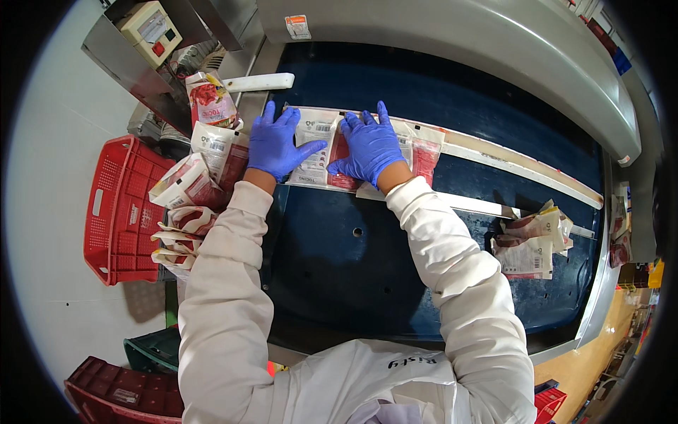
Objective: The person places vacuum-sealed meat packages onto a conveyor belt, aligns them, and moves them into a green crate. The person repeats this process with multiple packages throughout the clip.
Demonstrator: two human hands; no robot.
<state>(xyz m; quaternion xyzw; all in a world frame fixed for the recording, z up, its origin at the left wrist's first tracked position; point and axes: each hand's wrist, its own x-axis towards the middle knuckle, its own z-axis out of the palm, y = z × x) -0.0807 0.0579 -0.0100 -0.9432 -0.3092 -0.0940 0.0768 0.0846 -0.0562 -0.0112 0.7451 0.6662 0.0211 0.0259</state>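
Resting left hand and right hand on packets over a blue surface, with fingers spread wide, gripping nothing

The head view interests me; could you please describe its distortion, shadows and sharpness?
Head view throughout: fisheye curvature bows the grey housing, and the corners are black; a dark shadow falls on the blue surface beside the right sleeve; the left hand and right hand look fairly sharp.
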